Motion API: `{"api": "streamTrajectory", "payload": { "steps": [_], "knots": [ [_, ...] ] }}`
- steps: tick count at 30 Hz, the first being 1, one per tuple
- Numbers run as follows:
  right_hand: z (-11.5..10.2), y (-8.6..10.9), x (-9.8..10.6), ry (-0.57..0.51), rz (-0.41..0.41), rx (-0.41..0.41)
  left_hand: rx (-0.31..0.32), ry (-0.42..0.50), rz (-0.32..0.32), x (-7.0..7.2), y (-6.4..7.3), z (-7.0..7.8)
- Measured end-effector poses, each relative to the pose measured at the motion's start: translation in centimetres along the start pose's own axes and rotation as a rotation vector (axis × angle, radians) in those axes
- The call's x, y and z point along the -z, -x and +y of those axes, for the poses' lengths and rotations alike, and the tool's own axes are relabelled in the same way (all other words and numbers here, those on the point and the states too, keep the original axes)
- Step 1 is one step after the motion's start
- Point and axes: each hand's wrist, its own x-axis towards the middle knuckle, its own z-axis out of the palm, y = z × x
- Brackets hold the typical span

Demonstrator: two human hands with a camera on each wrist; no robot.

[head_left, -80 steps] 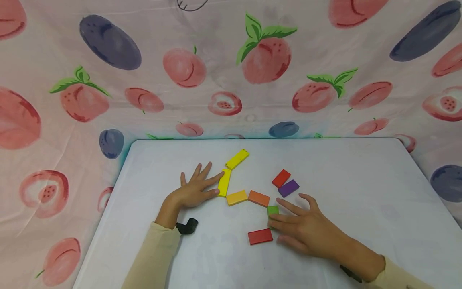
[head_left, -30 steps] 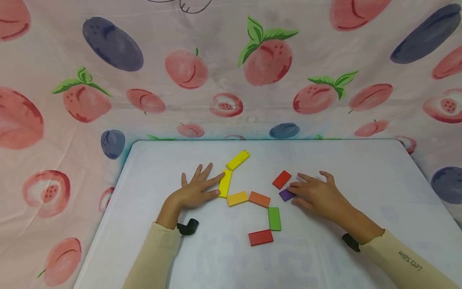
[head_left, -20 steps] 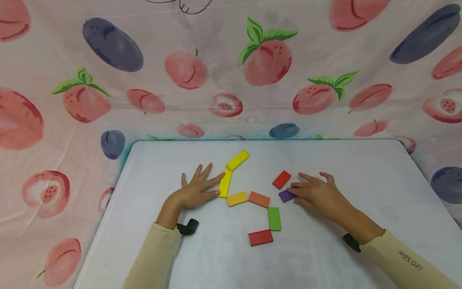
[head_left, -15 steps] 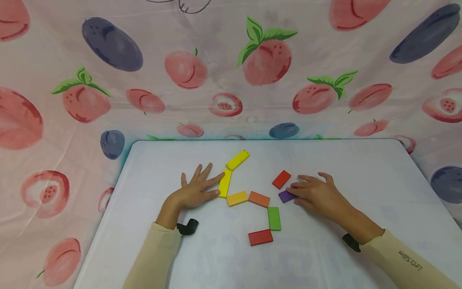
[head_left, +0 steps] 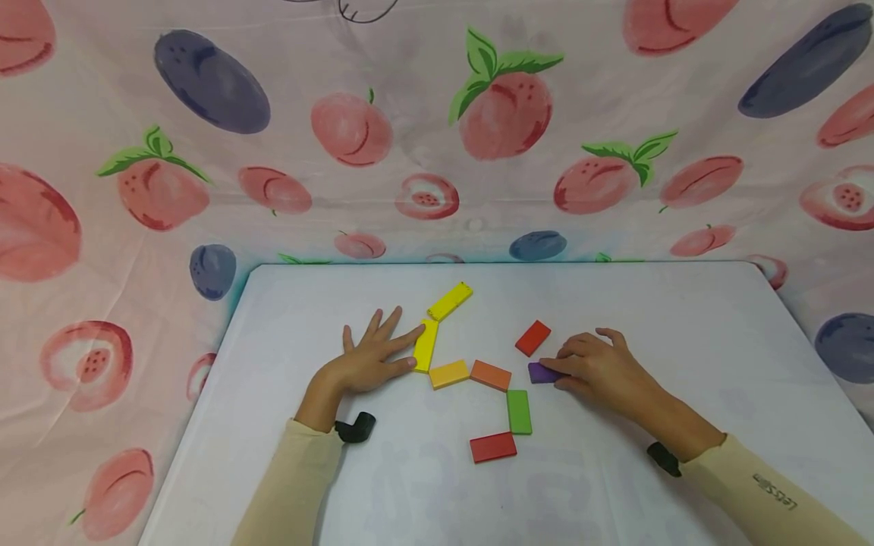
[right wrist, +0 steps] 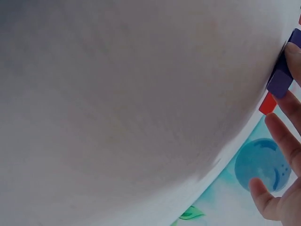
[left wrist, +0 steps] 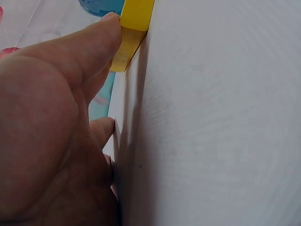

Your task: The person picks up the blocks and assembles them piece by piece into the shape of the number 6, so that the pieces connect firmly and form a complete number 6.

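Several flat rectangular blocks lie on a white tabletop. My left hand (head_left: 365, 364) rests with spread, straight fingers, its index finger and thumb touching the left side of a yellow block (head_left: 425, 347); the left wrist view shows the thumb against that block (left wrist: 137, 16). With thumb and index finger my right hand (head_left: 601, 371) pinches the right end of a purple block (head_left: 542, 372), its other fingers off it. A bent row runs from another yellow block (head_left: 451, 301) through the touched one, an amber block (head_left: 449, 374), an orange block (head_left: 491, 375) and a green block (head_left: 520, 412).
A red block (head_left: 533, 338) lies just beyond the purple one. Another red block (head_left: 493, 447) sits at the green block's near end. The white table (head_left: 683, 303) ends at a fruit-printed cloth (head_left: 423, 91). Each wrist wears a small black device (head_left: 356, 428).
My right hand has left the green block and moved away to the purple one, which has turned from a slant to nearly level. My left hand has stayed in place.
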Motion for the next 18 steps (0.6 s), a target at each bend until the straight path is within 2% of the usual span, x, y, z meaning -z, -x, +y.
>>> {"api": "streamTrajectory", "payload": {
  "steps": [9,15,18],
  "knots": [
    [-0.02,0.3,-0.04,-0.04,0.046,0.042,0.0,0.01,-0.002,0.06,0.06,0.03],
    [-0.08,0.47,-0.16,-0.173,0.071,0.068,0.016,0.013,-0.018,0.1,-0.01,-0.02],
    [-0.12,0.59,-0.18,-0.255,0.081,0.057,0.013,0.017,-0.014,0.14,-0.03,-0.01]
  ]
}}
